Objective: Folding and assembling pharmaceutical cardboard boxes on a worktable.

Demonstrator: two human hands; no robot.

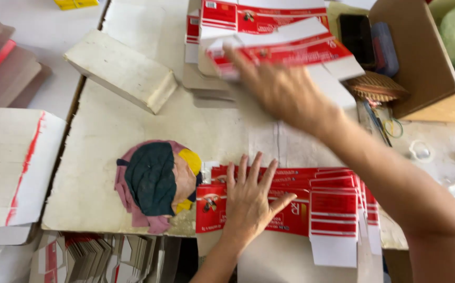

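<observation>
Red-and-white flat carton blanks (311,204) lie fanned at lower centre of frame, w/ the left hand (248,202) pressed flat on them, fingers spread. Right hand (282,89), blurred, reaches to upper centre, fingers open over a second carton stack (269,31). Wadded cloth pad (156,183) sits just left of the fan.

Right hand (285,91) motion-blurred

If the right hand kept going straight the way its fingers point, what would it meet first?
The right hand points up-left and already seems to touch the loose red-and-white flat carton. Straight on lies the stack of red-and-white cartons behind it, though motion blur leaves depth uncertain.
</observation>
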